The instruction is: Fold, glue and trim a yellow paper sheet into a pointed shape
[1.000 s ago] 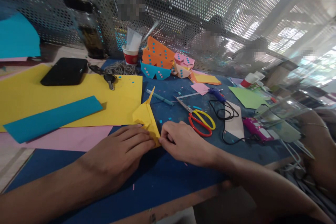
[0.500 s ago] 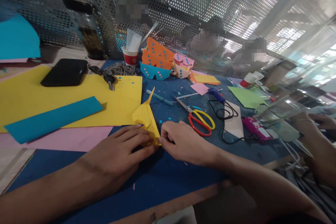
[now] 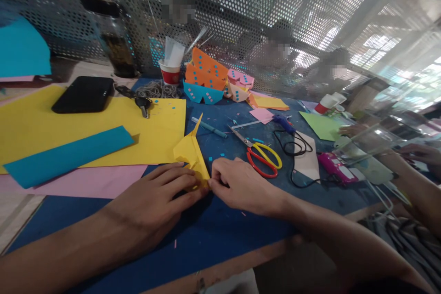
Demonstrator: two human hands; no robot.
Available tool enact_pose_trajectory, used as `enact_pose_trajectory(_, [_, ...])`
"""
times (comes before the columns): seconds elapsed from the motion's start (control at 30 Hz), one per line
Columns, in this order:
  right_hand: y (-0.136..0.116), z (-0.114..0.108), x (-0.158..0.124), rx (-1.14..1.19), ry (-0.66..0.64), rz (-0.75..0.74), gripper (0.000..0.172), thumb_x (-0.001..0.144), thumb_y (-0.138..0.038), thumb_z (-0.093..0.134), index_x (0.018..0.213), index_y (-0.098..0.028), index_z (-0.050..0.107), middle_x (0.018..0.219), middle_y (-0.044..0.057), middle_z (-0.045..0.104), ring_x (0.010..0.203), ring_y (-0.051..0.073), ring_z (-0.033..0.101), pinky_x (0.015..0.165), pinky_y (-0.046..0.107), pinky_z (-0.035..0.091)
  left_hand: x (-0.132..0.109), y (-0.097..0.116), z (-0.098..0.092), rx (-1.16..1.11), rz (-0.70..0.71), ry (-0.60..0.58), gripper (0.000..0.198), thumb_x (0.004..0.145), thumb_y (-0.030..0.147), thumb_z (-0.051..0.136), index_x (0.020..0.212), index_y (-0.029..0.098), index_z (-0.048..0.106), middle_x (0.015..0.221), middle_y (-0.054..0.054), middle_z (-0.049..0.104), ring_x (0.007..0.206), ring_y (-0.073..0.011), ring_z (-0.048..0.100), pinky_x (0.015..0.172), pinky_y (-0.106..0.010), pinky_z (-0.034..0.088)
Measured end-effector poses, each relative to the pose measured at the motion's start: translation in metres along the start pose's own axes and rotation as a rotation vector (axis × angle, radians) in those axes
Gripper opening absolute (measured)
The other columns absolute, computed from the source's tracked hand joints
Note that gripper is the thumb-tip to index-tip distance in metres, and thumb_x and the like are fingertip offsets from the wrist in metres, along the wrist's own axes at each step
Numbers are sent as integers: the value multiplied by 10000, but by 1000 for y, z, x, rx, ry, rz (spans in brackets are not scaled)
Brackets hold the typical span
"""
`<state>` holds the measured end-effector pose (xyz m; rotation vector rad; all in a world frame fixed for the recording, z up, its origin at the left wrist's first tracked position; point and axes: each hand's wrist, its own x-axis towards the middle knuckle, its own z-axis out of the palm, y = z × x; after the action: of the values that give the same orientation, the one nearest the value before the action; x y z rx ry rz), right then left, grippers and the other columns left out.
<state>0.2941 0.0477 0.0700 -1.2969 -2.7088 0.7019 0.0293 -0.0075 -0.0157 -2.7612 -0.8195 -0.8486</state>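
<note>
A folded yellow paper piece [image 3: 193, 149] lies on the blue table, its pointed strip sticking up toward the back. My left hand [image 3: 168, 188] rests over its lower left part, fingers bent and pressing it down. At the paper's lower right corner, my right hand [image 3: 237, 183] is closed, thumb and forefinger pinching the edge. The fingertips of both hands are close together. Red and yellow handled scissors [image 3: 263, 160] lie to the right of my right hand, and a teal pen [image 3: 210, 127] is behind the paper.
Teal folded paper [image 3: 69, 154], a black phone [image 3: 83, 94] and keys [image 3: 143, 104] lie on yellow sheets at left. Decorated paper shapes [image 3: 206, 76] and a red cup [image 3: 170, 73] stand behind. A glue gun [image 3: 284, 124] with black cord is right; another person's arm [image 3: 409, 177] is far right.
My hands and the folded yellow paper stay nearly still. At the far right, another person's hand has come into view near the green paper.
</note>
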Motion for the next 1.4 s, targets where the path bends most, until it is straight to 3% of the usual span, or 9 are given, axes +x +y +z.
enact_pose_trajectory(0.5, [1,0,1,2,-18,-3,342,1114,-133,707,906,-259,467,849,-69,584,783,155,486,908,369,326,0,7,-7,45,-43,-65,539,1049,89,615,1535,255,779,1384,-101,884,1401,-315,781,1408,-561,550])
enact_pose_trajectory(0.73, [-1,-2,1,-6,-17,-5,313,1118,-134,696,909,-254,496,886,-44,635,822,168,512,904,366,339,-4,6,-3,53,-51,-58,504,1025,140,719,1503,264,822,1427,-102,885,1482,-341,748,1471,-548,462])
enact_pose_trajectory(0.97, [-3,-1,1,-50,10,-1,311,1130,-146,684,892,-255,517,878,-32,642,823,180,523,888,365,333,-6,9,-3,56,-59,-89,602,1039,126,688,1618,266,777,1515,-119,866,1499,-341,748,1484,-577,454])
enact_pose_trajectory(1.2, [0,-1,2,-24,-3,-1,321,1131,-169,697,880,-252,516,868,-35,646,813,171,515,865,354,328,-5,0,-4,58,14,-76,538,1066,143,694,1583,261,783,1490,-109,868,1484,-347,739,1458,-555,469])
enact_pose_trajectory(1.4, [6,-2,3,101,9,21,313,1117,-179,739,871,-243,556,838,-44,642,794,156,551,800,328,318,-10,-2,3,36,-15,-29,540,1046,158,705,1562,283,805,1479,-116,876,1495,-355,754,1452,-591,494])
